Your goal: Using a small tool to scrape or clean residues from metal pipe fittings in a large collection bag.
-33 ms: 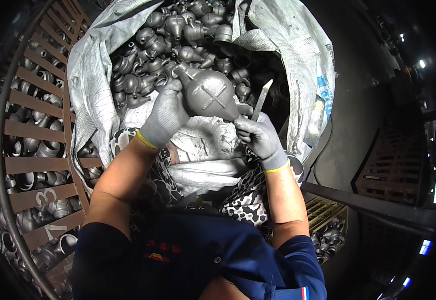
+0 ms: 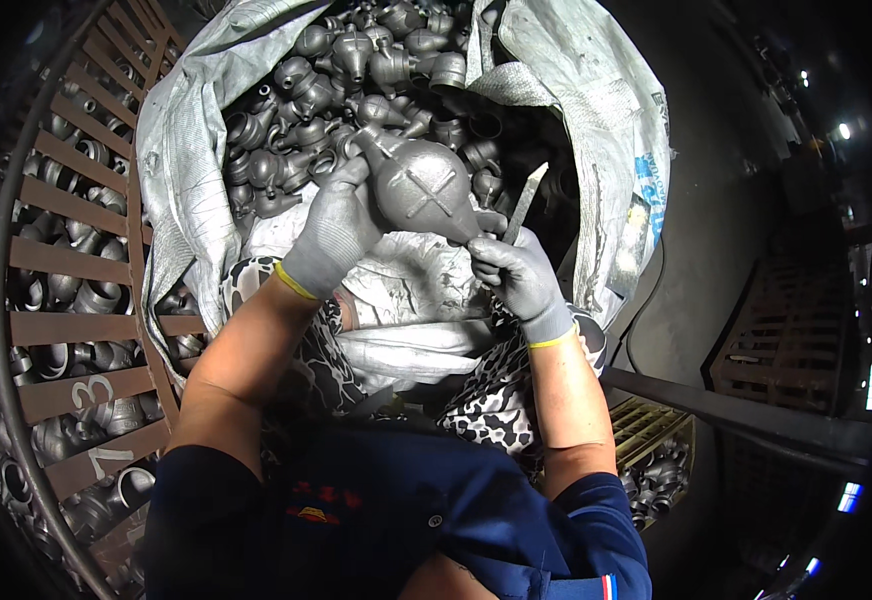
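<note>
Dark workshop floor all around, with a big white woven sack (image 2: 181, 150) gaping open and stuffed with grey metal castings (image 2: 356, 60). Left hand (image 2: 334, 232), in a grey glove, has its grip wrapped round a bulb-shaped casting (image 2: 421, 190) with a raised cross on it, held up just over the sack's mouth. Right hand (image 2: 518, 275), gloved too, pinches a slim flat file (image 2: 523, 202) right beside the casting's narrow end. Slatted metal crate (image 2: 66, 270) on the left holds more castings.
</note>
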The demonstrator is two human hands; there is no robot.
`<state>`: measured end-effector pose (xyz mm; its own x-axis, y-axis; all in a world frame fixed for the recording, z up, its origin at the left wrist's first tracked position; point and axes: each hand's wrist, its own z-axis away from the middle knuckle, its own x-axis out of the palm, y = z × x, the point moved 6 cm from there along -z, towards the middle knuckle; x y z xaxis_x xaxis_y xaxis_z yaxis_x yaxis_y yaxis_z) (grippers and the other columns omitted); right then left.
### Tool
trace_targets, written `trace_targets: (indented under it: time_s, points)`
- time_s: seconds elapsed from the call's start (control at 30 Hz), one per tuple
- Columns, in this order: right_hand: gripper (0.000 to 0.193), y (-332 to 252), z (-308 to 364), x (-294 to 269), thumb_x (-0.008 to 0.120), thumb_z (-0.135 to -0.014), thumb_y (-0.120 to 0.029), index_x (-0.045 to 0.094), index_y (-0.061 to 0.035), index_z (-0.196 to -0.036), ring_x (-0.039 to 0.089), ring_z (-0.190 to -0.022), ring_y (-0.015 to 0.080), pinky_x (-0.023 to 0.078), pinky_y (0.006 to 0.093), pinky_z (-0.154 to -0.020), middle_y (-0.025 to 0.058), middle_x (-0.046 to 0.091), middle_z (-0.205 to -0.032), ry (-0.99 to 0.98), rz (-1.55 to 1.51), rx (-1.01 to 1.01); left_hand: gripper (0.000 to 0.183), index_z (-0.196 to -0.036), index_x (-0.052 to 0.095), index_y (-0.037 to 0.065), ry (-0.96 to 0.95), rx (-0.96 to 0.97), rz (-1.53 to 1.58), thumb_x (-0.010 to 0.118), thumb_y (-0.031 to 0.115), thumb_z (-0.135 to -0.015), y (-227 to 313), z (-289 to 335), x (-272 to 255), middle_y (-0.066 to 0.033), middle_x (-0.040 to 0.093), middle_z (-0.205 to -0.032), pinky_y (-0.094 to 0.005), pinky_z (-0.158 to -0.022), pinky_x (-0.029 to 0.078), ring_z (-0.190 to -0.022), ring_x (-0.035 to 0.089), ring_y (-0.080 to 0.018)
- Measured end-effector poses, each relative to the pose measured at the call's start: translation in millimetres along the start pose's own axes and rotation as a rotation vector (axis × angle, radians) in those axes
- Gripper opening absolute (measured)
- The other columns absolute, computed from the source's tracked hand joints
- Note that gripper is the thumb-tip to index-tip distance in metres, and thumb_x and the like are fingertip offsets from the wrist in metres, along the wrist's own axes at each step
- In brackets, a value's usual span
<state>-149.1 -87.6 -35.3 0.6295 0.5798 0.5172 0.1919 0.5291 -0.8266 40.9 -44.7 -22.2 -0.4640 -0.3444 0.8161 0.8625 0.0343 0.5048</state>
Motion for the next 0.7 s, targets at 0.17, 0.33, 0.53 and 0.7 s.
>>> trace_targets:
  time_s: [0.17, 0.33, 0.53, 0.7]
  points:
    - [0.040, -4.6, -0.1, -2.6, 0.064, -0.085, -0.007, 0.055, 0.0079, -0.121, 0.039, -0.052, 0.0013, 0.028, 0.0177, -0.045, -0.0042, 0.051, -0.071, 0.051, 0.033, -0.047, 0.043, -0.134, 0.043, -0.003, -0.407, 0.238, -0.093, 0.047, 0.010, -0.093, 17.5, 10.7, 23.2, -0.0106, 0.051, -0.134, -0.0410, -0.113, 0.029, -0.126, 0.046, -0.0221]
    - [0.040, -7.1, 6.8, -1.4, 0.066, -0.082, -0.006, 0.057, 0.0075, -0.119, 0.045, -0.055, 0.0016, 0.032, 0.0172, -0.048, -0.0031, 0.055, -0.075, 0.069, 0.063, -0.072, 0.051, -0.136, 0.038, -0.004, -0.348, 0.230, -0.335, 0.056, 0.010, -0.090, 12.0, 23.9, 41.0, -0.0120, 0.049, -0.132, -0.0394, -0.109, 0.035, -0.124, 0.047, -0.0209]
    - [0.042, -6.2, 3.2, 3.6, 0.065, -0.081, -0.001, 0.053, 0.0085, -0.120, 0.043, -0.055, 0.0022, 0.032, 0.0170, -0.049, -0.0024, 0.052, -0.075, 0.082, 0.118, -0.083, 0.055, -0.132, 0.040, -0.006, -0.288, 0.185, -0.556, 0.063, 0.016, -0.087, 8.2, 27.0, 43.0, -0.0132, 0.053, -0.126, -0.0378, -0.100, 0.044, -0.118, 0.052, -0.0214]
    - [0.041, -7.5, 0.8, 3.9, 0.063, -0.082, 0.000, 0.049, 0.0087, -0.120, 0.037, -0.051, 0.0024, 0.028, 0.0168, -0.046, -0.0035, 0.045, -0.072, 0.048, 0.070, -0.020, 0.057, -0.133, 0.040, -0.006, -0.309, 0.242, -0.668, 0.066, 0.012, -0.085, 15.2, 28.0, 45.5, -0.0123, 0.053, -0.124, -0.0330, -0.095, 0.047, -0.114, 0.054, -0.0199]
